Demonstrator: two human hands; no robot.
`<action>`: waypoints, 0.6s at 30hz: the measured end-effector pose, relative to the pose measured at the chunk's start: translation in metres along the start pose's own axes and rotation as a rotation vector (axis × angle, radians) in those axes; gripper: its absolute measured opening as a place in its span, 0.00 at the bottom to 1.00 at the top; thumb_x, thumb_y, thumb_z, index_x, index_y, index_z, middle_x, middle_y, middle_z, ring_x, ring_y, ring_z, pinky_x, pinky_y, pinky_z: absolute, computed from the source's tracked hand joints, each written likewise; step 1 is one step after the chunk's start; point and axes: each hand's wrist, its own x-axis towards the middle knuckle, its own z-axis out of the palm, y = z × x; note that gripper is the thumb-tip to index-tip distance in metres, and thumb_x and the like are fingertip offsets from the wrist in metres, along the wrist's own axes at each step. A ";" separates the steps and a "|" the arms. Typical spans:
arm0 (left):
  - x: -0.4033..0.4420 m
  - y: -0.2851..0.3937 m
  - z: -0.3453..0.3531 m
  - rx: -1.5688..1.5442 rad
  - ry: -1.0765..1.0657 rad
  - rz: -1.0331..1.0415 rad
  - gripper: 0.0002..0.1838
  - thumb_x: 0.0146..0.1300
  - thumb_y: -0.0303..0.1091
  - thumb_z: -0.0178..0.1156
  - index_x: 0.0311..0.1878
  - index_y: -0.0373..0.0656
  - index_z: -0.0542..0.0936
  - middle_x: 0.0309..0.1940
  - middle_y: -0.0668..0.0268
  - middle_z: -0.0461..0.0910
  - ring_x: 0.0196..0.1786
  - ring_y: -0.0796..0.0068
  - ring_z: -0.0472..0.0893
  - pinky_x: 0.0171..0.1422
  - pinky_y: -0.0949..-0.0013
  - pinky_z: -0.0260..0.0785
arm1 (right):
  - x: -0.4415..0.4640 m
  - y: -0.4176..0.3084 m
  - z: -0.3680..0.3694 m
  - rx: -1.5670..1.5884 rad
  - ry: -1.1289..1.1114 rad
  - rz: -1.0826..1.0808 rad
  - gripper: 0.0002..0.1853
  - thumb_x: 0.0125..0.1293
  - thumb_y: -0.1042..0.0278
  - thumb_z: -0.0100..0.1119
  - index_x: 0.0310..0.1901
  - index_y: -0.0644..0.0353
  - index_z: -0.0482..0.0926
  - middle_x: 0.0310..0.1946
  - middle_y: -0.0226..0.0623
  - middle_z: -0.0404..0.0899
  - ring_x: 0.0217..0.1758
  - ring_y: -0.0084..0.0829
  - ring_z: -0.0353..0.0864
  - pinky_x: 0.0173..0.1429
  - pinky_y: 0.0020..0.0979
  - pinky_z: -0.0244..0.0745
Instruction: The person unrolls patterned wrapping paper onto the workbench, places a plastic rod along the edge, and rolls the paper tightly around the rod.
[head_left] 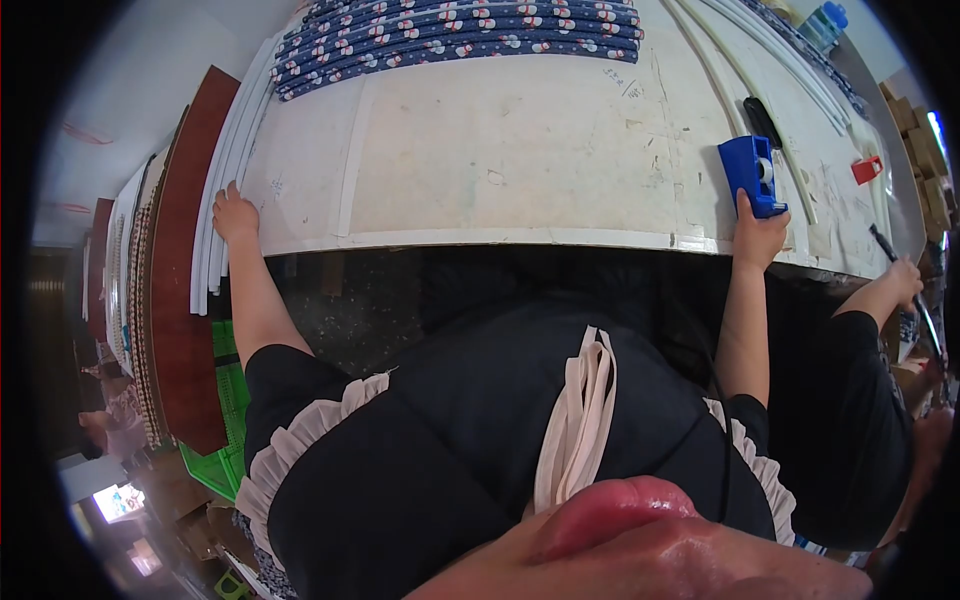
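Note:
At the table's left end, my left hand [236, 213] rests on the long white strips [213, 225], its fingers apart. My right hand [762, 232] grips the near end of a blue tape dispenser [746, 168] with a clear roll in it, over the table's right side. Just beyond the dispenser lies a black-handled tool [762, 122]. Folded dark blue fabric pieces with a snowman print [460, 45] lie in a row at the far side of the white table [500, 170].
More long pale strips [740, 60] lie at the right, near a red object [867, 170] and a blue-capped bottle [826, 22]. A co-worker's hand [903, 280] holds a thin dark tool close by on the right. A green crate [215, 465] stands below left, beside a brown board [185, 300].

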 end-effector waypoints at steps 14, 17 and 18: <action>0.000 -0.018 0.002 0.062 0.039 -0.148 0.36 0.74 0.41 0.60 0.82 0.54 0.61 0.80 0.54 0.58 0.81 0.50 0.58 0.82 0.43 0.53 | 0.000 -0.004 -0.003 0.009 0.009 0.002 0.44 0.52 0.40 0.80 0.53 0.75 0.75 0.46 0.64 0.84 0.52 0.63 0.84 0.60 0.53 0.78; 0.000 -0.020 0.002 0.111 0.088 -0.130 0.37 0.74 0.45 0.60 0.83 0.56 0.59 0.81 0.55 0.57 0.82 0.49 0.57 0.82 0.43 0.53 | 0.000 -0.005 -0.003 0.000 0.013 -0.002 0.43 0.52 0.40 0.80 0.53 0.75 0.75 0.46 0.65 0.83 0.52 0.64 0.84 0.60 0.54 0.77; 0.001 -0.021 0.002 0.100 0.121 -0.132 0.39 0.74 0.47 0.61 0.84 0.56 0.59 0.82 0.55 0.55 0.82 0.49 0.56 0.82 0.43 0.52 | -0.001 -0.004 -0.003 -0.002 0.016 0.004 0.43 0.52 0.40 0.80 0.53 0.75 0.75 0.46 0.65 0.83 0.52 0.64 0.84 0.60 0.54 0.77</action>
